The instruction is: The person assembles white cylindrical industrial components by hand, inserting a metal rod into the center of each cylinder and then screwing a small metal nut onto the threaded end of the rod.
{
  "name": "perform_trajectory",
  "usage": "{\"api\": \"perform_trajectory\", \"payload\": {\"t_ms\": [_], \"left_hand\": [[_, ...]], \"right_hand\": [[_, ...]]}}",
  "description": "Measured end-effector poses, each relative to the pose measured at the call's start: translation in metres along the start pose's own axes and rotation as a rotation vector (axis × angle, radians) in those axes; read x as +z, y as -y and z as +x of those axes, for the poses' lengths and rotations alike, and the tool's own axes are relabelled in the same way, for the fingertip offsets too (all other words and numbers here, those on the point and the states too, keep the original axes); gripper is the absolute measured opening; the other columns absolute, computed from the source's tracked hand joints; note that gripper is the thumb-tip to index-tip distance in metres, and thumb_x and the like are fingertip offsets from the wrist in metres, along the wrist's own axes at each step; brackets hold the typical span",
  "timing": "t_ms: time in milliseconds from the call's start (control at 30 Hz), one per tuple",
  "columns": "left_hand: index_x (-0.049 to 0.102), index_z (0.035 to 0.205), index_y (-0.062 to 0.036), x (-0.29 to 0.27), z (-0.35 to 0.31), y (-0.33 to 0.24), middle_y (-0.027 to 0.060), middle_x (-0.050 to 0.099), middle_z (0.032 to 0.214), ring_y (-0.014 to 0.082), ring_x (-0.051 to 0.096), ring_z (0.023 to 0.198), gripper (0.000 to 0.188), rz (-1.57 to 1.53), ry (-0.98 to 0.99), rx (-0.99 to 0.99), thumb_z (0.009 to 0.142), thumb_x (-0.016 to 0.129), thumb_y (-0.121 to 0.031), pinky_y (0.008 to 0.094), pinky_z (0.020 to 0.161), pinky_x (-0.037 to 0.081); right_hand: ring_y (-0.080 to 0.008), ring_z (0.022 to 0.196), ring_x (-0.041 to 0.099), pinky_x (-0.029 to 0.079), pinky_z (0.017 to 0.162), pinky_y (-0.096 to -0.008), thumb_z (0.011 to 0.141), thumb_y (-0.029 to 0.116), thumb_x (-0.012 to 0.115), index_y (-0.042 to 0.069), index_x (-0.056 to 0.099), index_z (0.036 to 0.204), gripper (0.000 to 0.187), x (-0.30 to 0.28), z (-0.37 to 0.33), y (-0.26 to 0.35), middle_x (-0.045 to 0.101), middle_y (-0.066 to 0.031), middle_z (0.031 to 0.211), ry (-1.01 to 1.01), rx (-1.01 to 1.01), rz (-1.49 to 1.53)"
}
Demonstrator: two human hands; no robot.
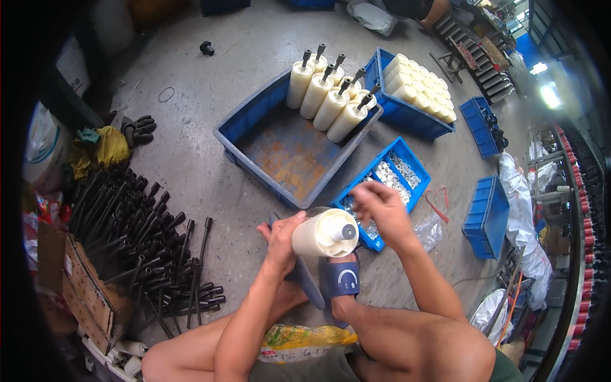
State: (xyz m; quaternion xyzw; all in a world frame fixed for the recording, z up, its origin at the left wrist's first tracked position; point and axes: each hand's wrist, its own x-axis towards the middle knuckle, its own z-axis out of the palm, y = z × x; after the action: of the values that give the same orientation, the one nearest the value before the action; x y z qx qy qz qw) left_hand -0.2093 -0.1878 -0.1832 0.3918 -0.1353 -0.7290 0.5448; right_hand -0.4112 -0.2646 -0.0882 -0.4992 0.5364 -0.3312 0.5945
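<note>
A cream plastic cylinder (313, 234) lies tilted in my left hand (280, 243), whose fingers wrap round its side. Its end faces up and right, showing a hollow, ribbed face with a grey-tipped hub (347, 232) at the centre. My right hand (382, 207) is raised just beyond that end, over the near part of a blue divided tray (415, 164) of small washers and rings. Its fingers are curled together and slightly blurred; whatever they pinch, if anything, cannot be made out.
Ahead stands a large blue bin (254, 172) with several upright cream cylinders (316, 95) fitted with black rods. Behind it, a blue crate (420, 126) holds stacked cream cylinders. Black rods (137, 235) pile up at left beside a cardboard box (89, 290). Another blue crate (487, 216) is at right.
</note>
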Motion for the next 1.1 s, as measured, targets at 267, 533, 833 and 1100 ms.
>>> {"api": "perform_trajectory", "payload": {"t_ms": [267, 533, 833, 1100], "left_hand": [[0.072, 0.091, -0.004, 0.009, 0.008, 0.009, 0.0033, 0.07, 0.087, 0.0113, 0.062, 0.082, 0.03, -0.198, -0.102, 0.006, 0.098, 0.056, -0.029, 0.0229, 0.082, 0.045], [0.073, 0.092, -0.0029, -0.027, 0.015, 0.024, 0.0046, 0.069, 0.089, 0.0129, 0.06, 0.094, 0.027, -0.08, -0.152, 0.028, 0.095, 0.061, -0.027, 0.028, 0.094, 0.041], [0.07, 0.105, -0.0015, 0.009, -0.002, -0.011, 0.0128, 0.071, 0.101, 0.0219, 0.062, 0.107, 0.044, 0.105, -0.061, -0.031, 0.096, 0.056, -0.042, 0.0413, 0.103, 0.039], [0.053, 0.131, -0.0014, 0.014, -0.013, -0.023, 0.0208, 0.065, 0.123, 0.0328, 0.065, 0.108, 0.06, 0.134, 0.016, -0.218, 0.095, 0.054, -0.05, 0.047, 0.096, 0.05]], "right_hand": [[-0.0338, 0.075, 0.073, 0.059, 0.069, -0.0438, 0.073, 0.014, 0.071, 0.005, 0.073, 0.078, 0.01, 0.011, 0.05, -0.221, 0.073, -0.018, 0.082, 0.345, -0.531, -1.178], [-0.039, 0.087, 0.071, 0.058, 0.076, -0.045, 0.076, 0.02, 0.074, 0.007, 0.073, 0.091, 0.02, 0.03, 0.042, -0.152, 0.074, -0.0196, 0.095, 0.416, -0.395, -1.052], [-0.0143, 0.064, 0.063, 0.05, 0.057, -0.0269, 0.081, 0.006, 0.079, 0.002, 0.074, 0.093, 0.014, -0.005, -0.008, 0.042, 0.068, -0.0082, 0.08, 0.121, -0.483, -0.613], [-0.0155, 0.062, 0.063, 0.046, 0.052, -0.0262, 0.074, -0.002, 0.08, 0.001, 0.076, 0.09, 0.017, 0.004, -0.032, 0.112, 0.069, -0.0085, 0.078, 0.225, -0.781, -0.649]]}}
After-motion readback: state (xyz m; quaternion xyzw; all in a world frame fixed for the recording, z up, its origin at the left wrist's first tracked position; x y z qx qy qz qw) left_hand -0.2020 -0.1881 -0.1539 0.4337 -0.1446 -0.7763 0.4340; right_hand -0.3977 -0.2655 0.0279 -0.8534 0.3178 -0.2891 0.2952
